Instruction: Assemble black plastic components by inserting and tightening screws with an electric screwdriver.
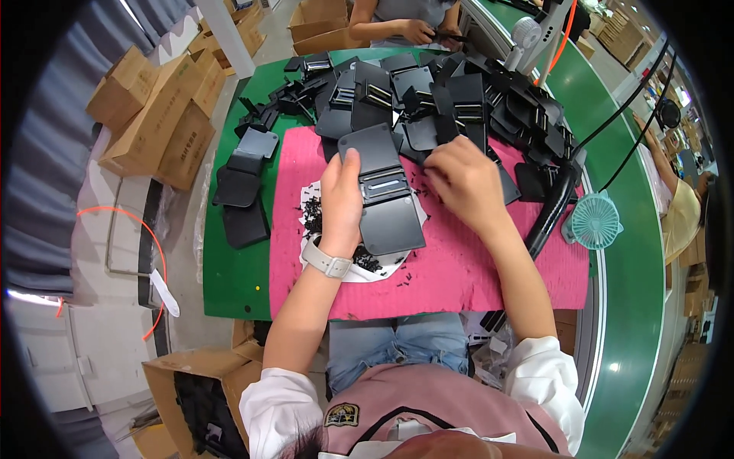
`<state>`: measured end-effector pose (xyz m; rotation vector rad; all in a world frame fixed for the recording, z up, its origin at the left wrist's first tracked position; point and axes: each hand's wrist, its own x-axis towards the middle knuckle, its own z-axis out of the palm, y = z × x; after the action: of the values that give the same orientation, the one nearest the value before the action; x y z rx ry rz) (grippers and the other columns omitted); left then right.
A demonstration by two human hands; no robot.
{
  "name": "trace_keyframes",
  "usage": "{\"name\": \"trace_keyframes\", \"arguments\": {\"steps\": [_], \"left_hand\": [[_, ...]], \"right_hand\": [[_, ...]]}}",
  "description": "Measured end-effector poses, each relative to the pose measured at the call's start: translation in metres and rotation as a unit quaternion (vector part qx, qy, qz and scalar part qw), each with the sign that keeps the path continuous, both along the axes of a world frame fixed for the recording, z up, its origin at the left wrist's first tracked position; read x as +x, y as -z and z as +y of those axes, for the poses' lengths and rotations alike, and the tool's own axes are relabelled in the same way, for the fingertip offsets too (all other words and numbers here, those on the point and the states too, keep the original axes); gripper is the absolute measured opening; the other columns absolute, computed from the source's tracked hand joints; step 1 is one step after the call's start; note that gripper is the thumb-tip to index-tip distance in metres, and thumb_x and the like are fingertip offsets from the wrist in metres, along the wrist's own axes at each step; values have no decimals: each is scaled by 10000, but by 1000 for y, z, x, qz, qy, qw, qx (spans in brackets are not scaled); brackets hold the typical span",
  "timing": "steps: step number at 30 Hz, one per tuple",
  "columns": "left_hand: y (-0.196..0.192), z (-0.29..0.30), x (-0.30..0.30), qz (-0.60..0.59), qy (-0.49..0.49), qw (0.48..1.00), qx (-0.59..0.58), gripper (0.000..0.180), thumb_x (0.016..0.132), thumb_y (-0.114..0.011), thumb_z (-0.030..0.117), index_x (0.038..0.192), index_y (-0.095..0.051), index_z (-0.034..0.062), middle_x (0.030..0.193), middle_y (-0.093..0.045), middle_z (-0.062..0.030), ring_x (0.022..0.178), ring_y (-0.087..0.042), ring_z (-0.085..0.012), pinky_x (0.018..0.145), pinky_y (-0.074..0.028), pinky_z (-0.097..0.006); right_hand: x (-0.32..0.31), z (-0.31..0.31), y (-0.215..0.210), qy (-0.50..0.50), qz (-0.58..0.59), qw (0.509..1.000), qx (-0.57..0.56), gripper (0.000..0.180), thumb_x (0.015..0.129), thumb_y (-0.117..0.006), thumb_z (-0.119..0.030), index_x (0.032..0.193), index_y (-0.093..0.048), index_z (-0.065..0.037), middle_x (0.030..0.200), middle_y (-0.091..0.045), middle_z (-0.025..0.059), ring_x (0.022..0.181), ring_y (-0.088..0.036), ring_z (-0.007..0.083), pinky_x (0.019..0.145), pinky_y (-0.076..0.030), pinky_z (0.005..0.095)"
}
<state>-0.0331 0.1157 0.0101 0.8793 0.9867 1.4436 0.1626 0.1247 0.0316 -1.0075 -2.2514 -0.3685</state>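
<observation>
My left hand [341, 200] is closed on the edge of a black plastic bracket [391, 229], which has two flat plates with rounded corners and a ribbed, metallic strip between them. It is held above the pink mat, tilted toward me. My right hand [465, 180] is to the right of the bracket, its fingers curled together beside the pile of black parts; what they hold, if anything, is hidden. Under the left hand lies a white sheet or dish [353, 274] with many small black screws [312, 217], partly covered by the bracket.
Black plastic parts [375, 84] are heaped along the table's far side, with finished-looking pieces [238, 187] at the left. A black cylindrical tool [552, 210] and a teal fan [595, 220] stand at the right. A co-worker's hands [419, 32] work across the table. Cardboard boxes [164, 122] stand left.
</observation>
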Motion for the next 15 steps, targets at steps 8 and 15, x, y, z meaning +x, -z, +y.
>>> {"name": "trace_keyframes", "arguments": {"steps": [8,15], "left_hand": [[-7,-6,9,3,116,993,-22,266,996,-475,225,1063,-584,-9,919,-625,-18,801,-554,-59,727,-451,-229],[-8,-9,9,15,141,990,-7,258,991,-486,220,1052,-594,-6,919,-627,-13,803,-540,-43,714,-433,-215]], "right_hand": [[7,-24,-27,-186,331,915,-132,147,622,-710,69,733,-640,5,795,-677,92,770,-630,233,672,-498,304],[4,-25,-23,-235,155,953,-113,231,615,-717,29,828,-682,-52,858,-651,53,861,-613,262,708,-530,349]]}}
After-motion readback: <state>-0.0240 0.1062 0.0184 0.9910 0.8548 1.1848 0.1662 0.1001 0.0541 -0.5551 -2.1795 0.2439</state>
